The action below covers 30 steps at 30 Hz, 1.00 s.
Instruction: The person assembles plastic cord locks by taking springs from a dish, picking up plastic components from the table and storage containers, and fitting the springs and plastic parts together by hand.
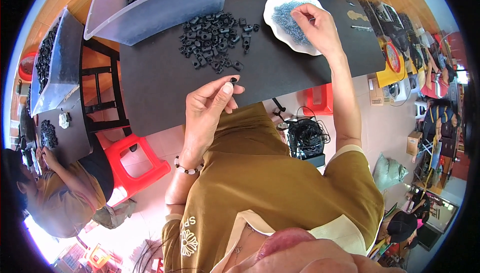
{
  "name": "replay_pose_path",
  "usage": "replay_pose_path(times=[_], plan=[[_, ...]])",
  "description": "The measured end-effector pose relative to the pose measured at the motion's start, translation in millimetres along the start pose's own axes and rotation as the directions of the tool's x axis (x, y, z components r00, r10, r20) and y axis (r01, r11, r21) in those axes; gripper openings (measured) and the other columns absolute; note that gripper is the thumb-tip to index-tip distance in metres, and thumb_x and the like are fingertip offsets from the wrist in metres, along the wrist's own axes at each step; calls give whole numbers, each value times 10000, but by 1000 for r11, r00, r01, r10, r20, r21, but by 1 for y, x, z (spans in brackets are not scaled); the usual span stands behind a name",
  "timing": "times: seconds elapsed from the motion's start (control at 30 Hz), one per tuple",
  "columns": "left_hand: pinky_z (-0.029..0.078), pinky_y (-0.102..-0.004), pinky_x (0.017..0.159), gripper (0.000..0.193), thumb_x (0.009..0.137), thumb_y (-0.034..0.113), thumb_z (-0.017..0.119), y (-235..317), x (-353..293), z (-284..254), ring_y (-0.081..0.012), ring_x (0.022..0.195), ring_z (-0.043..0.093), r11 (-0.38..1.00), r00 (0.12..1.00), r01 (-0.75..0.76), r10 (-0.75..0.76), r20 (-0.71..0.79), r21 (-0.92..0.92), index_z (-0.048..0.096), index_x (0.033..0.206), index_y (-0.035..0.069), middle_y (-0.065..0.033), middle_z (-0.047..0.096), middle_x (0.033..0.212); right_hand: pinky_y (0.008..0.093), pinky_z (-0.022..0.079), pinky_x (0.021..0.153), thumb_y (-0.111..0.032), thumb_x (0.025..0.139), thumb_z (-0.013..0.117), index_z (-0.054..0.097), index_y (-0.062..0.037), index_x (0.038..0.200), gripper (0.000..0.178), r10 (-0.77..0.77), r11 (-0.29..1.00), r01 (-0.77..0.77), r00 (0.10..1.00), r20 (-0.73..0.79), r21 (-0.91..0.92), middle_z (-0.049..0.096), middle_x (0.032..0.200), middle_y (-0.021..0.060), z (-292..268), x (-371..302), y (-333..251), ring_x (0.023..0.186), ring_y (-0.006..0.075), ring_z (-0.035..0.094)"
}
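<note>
While the left hand [206, 109] pinches a small black piece [233, 80] between thumb and fingertips near the centre of the frame, the right hand [321, 29] is over the white scalloped plate [268, 17] at upper right (head view, seen from above). The right fingertips are drawn together at the clear bluish bits [286, 19]; whether one is caught between them, I cannot tell from where I stand.

Stage of the work: far from finished, in my judgement. One black piece is in hand; a heap of loose black parts [207, 40] lies on the dark counter [155, 90] at upper centre, and the translucent bin [175, 15] at upper left contains many more. Several parts sit at the heap's right fringe, toward the plate; whether these are done or waiting is not evident. No clear bit shows on the held piece.

Orientation: the exposed end of the held piece juts above the thumb tip, toward the top of the frame. Fingers cover the remainder, so its long axis cannot be fixed. Parts in the heap point in mixed directions.
</note>
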<state>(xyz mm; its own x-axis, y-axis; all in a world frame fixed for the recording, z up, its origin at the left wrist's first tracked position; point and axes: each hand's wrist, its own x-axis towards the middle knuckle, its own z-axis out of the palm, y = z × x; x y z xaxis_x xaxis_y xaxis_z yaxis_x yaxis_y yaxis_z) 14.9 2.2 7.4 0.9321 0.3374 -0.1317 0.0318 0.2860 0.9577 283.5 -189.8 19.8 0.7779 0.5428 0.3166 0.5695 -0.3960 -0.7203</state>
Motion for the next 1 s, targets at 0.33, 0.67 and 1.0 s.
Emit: replay_pose_path(times=[0.33, 0.67, 1.0], plan=[[458, -212, 621, 297, 1012, 195, 612, -3, 8, 9, -77, 690, 584, 989, 993, 86, -75, 92, -123, 671, 1232, 4, -116, 733, 1028, 189, 400, 683, -218, 977, 656, 717, -6, 1054, 233, 165, 898, -157, 986, 17, 411, 648, 881, -30, -9, -11, -10, 751, 27, 496], [491, -224, 681, 338, 986, 246, 658, -2, 3, 6, -82, 746, 592, 894, 969, 194, -109, 223, -404, 675, 1239, 22, -90, 722, 1031, 227, 426, 720, -164, 983, 624, 668, -17, 971, 153, -47, 652, -219, 944, 328, 726, 638, 919, 14, 39, -66, -103, 774, 69, 525], [509, -242, 696, 284, 977, 212, 666, -12, -7, -9, -103, 766, 611, 867, 972, 196, -110, 209, -458, 700, 1179, 15, -79, 722, 974, 229, 504, 706, -115, 982, 642, 657, 17, 992, 133, -104, 604, -282, 899, 425, 745, 674, 878, 26, 68, -79, -110, 749, 69, 610]])
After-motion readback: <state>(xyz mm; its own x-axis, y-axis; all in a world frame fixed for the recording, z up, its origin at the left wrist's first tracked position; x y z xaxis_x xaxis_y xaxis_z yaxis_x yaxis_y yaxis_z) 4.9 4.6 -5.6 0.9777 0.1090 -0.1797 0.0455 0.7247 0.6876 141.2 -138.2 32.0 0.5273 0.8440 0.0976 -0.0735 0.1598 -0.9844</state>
